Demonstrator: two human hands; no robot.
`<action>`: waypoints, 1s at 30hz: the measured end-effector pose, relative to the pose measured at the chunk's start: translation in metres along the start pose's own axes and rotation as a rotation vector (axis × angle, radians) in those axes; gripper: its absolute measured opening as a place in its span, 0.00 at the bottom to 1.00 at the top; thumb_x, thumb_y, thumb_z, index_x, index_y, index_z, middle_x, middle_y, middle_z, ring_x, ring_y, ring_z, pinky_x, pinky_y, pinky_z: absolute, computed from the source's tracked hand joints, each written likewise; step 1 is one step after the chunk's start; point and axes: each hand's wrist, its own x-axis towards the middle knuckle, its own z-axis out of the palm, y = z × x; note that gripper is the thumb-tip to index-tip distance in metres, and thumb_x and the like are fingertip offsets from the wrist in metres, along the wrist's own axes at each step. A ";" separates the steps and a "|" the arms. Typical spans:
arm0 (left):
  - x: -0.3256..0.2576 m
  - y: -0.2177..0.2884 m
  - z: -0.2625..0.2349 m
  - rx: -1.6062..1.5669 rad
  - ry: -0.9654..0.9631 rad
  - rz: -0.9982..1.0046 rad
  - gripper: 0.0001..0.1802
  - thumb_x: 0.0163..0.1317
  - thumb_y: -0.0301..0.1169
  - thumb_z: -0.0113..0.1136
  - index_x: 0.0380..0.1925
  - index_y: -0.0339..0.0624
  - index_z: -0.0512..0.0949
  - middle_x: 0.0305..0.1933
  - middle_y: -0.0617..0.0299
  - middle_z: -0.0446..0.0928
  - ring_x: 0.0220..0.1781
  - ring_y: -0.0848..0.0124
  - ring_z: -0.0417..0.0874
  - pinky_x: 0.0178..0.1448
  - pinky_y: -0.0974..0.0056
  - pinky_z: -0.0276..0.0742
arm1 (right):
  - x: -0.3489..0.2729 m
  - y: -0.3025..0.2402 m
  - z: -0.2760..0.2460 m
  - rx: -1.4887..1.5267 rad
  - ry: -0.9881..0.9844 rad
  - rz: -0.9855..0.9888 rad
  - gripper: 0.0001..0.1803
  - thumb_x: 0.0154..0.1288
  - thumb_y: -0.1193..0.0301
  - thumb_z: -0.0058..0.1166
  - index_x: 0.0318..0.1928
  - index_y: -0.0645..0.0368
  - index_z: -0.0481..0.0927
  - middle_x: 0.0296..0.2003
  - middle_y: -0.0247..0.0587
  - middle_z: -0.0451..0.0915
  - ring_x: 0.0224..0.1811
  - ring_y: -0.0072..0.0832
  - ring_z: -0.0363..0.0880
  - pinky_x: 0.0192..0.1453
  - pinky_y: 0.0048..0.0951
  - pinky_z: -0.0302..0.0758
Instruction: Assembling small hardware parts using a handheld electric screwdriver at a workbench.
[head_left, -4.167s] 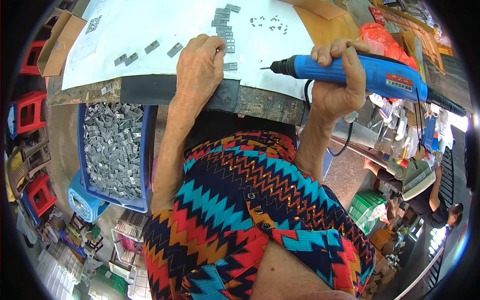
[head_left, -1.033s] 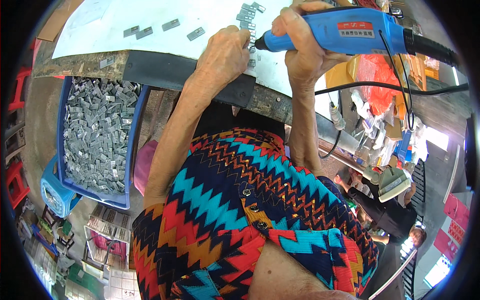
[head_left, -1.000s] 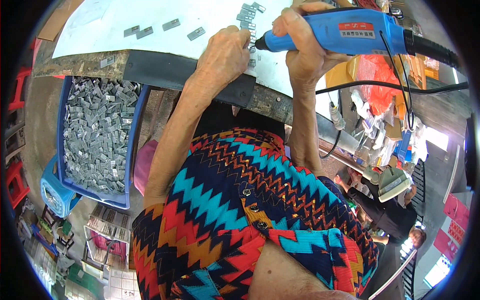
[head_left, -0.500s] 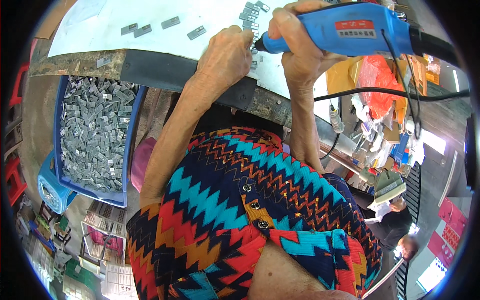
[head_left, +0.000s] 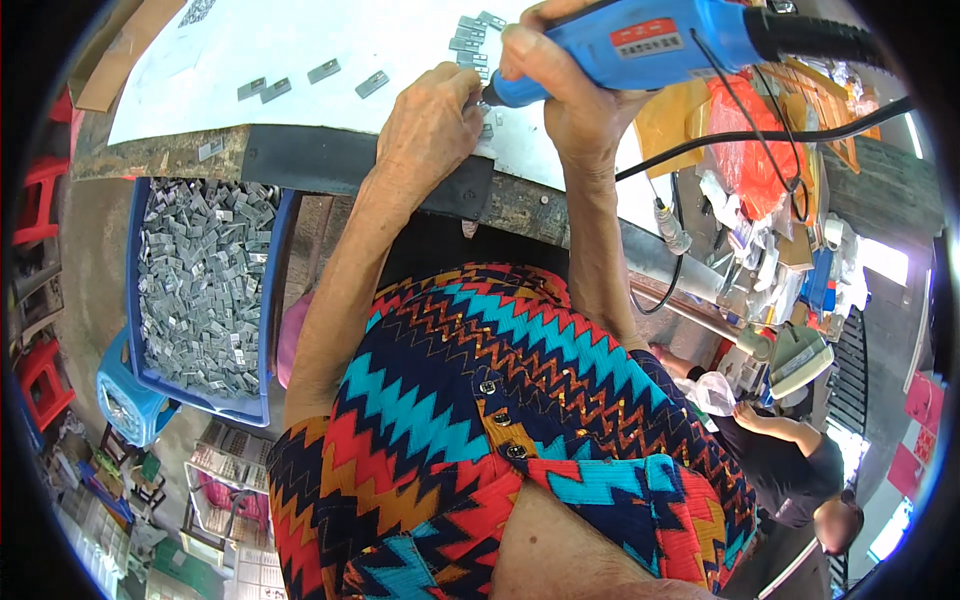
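White surface [head_left: 300, 50] far, carries work. Blue crate [head_left: 268, 300] of grey metal clips left below, within reach. Right hand [head_left: 575, 90] fingers clamped on blue power driver [head_left: 650, 35], tip down. Left hand [head_left: 430, 125] fingers together pinning small clip [head_left: 487, 130] steady near surface's near edge.

Blue power screwdriver [head_left: 660, 35] tip moved in against left hand [head_left: 430, 125], right hand [head_left: 575, 90] shifted closer.
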 end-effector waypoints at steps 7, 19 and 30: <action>-0.001 0.002 0.001 -0.002 -0.001 -0.013 0.05 0.48 0.24 0.57 0.25 0.36 0.72 0.29 0.54 0.72 0.34 0.58 0.76 0.39 0.58 0.73 | -0.004 -0.009 -0.005 -0.125 0.048 -0.019 0.16 0.44 0.77 0.65 0.33 0.59 0.72 0.24 0.35 0.75 0.23 0.19 0.73 0.26 0.19 0.70; 0.001 0.005 -0.001 0.059 0.010 -0.026 0.04 0.47 0.23 0.55 0.24 0.35 0.72 0.27 0.53 0.72 0.32 0.58 0.75 0.37 0.58 0.73 | 0.006 -0.012 -0.010 0.089 -0.172 -0.306 0.15 0.45 0.80 0.60 0.34 0.63 0.70 0.22 0.39 0.73 0.21 0.22 0.72 0.25 0.23 0.71; -0.004 0.006 -0.010 0.039 -0.006 -0.008 0.05 0.46 0.22 0.55 0.25 0.34 0.71 0.27 0.51 0.70 0.31 0.55 0.73 0.36 0.57 0.70 | -0.018 -0.025 -0.079 0.115 0.188 0.010 0.14 0.53 0.78 0.45 0.42 0.62 0.68 0.27 0.45 0.70 0.24 0.30 0.69 0.34 0.37 0.66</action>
